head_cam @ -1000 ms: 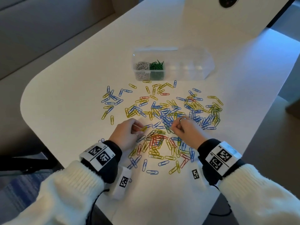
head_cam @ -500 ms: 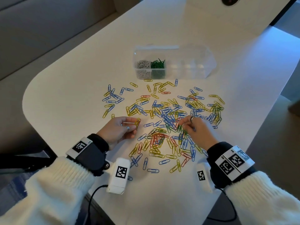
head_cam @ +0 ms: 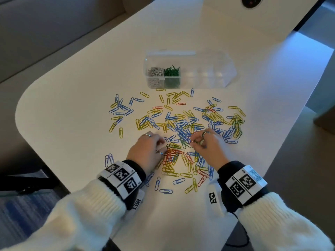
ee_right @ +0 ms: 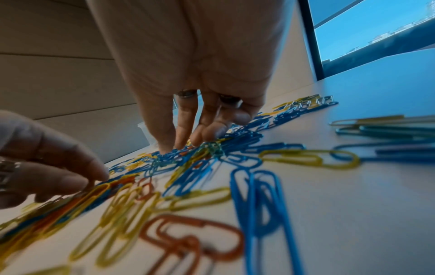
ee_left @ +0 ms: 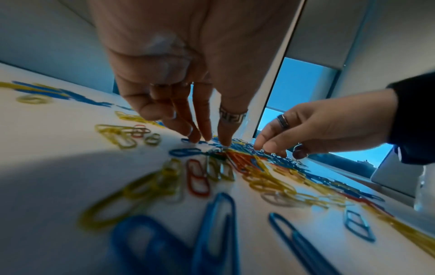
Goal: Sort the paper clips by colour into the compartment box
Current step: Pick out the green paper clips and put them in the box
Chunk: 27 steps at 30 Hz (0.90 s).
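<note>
Blue, yellow, red and a few green paper clips (head_cam: 181, 127) lie scattered over the white table (head_cam: 72, 105). Behind them stands the clear compartment box (head_cam: 208, 69); its two left compartments hold white clips (head_cam: 155, 75) and green clips (head_cam: 171, 75). My left hand (head_cam: 162, 144) is palm down, thumb and two straight fingers touching clips (ee_left: 212, 141) at a red and green tangle (head_cam: 171, 154); its outer fingers are curled. My right hand (head_cam: 194, 142) has its fingertips bunched down on blue clips (ee_right: 179, 145). Whether they pinch one is hidden.
The table's rounded edge runs close on the left and near side. A black round insert (head_cam: 251, 1) sits at the far end. Two blue clips (head_cam: 108, 159) lie apart by my left wrist. Grey upholstery (head_cam: 45, 24) stands beyond the left edge.
My left hand, which held a yellow clip turned up beside the pile, has rolled palm down and moved right onto the pile. My right hand stayed at the pile's middle.
</note>
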{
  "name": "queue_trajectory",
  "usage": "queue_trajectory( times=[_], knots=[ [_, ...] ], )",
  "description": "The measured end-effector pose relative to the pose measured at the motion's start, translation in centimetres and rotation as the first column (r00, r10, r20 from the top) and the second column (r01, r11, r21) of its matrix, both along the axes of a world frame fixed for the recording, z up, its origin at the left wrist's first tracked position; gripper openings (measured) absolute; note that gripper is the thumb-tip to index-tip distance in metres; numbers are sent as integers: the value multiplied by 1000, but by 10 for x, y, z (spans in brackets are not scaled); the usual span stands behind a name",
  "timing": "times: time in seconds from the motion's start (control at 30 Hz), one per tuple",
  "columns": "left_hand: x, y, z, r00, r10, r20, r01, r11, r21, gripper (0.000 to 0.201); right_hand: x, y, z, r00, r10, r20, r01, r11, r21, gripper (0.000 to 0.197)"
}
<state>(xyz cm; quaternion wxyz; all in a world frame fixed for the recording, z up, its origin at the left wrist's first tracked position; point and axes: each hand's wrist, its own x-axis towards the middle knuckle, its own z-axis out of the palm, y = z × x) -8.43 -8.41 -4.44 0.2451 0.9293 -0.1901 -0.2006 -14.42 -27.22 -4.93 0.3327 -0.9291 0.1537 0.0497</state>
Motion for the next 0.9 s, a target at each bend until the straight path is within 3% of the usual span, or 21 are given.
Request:
queue_trajectory(
  times=[0.1, 0.3, 0.4, 0.47, 0.57, 0.67, 0.77, 0.9],
  knots=[
    [2, -12, 0, 1000, -6, 6, 6, 999, 48, 25, -1, 1, -3, 999, -6, -40, 8, 1000, 27, 12],
    [6, -10, 1, 997, 15, -71, -19, 998, -63, 21, -2, 5, -1, 998, 6, -67, -8, 1000, -25, 16],
    [7, -2, 3, 988, 80, -133, -100, 983, -153, 18, 0, 8, 3, 993, 65, -99, -75, 993, -93, 19],
    [9, 3, 6, 957, 145, -253, -206, 949, -238, 16, 1, 9, 5, 989, 105, -101, -118, 984, -134, 20],
    [12, 9, 12, 816, 181, -550, -427, 829, -361, 19, 3, 11, 7, 985, 140, -103, -154, 978, -138, 16],
    [13, 11, 19, 647, 129, -751, -582, 720, -378, 22, 5, 12, 7, 985, 135, -110, -148, 981, -126, 14],
    [15, 11, 23, 517, 65, -854, -678, 640, -362, 25, 7, 11, 7, 990, 113, -83, -121, 987, -102, 8],
    [18, 11, 28, 417, 20, -909, -758, 560, -335, 27, 8, 8, 6, 986, 143, -88, -154, 978, -141, 12]
  ],
)
